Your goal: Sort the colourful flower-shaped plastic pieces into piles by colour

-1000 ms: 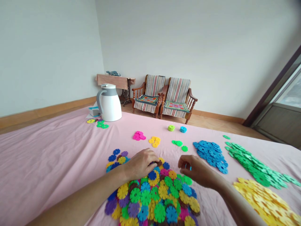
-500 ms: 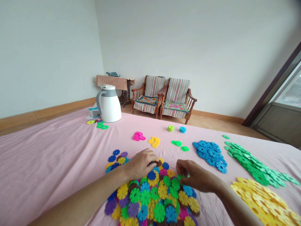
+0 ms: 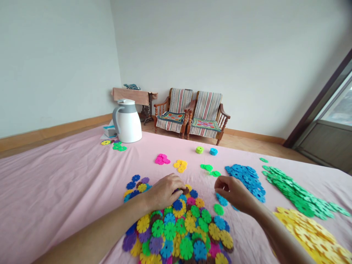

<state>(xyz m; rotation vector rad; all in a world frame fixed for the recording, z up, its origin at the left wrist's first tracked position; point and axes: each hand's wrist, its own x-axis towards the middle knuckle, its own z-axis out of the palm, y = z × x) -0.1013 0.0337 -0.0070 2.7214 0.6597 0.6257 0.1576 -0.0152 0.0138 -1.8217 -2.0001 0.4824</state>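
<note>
The left hand (image 3: 165,189) rests its curled fingers (image 3: 180,184) on the mixed disc pile (image 3: 181,227); the right hand (image 3: 232,190), loosely curled, is near the blue discs (image 3: 246,178). Whether either grips anything I cannot tell. Well beyond both stands a lidded white jug (image 3: 130,124), contents hidden.

Two wooden armchairs (image 3: 205,124) near a pale wall (image 3: 247,73).
</note>
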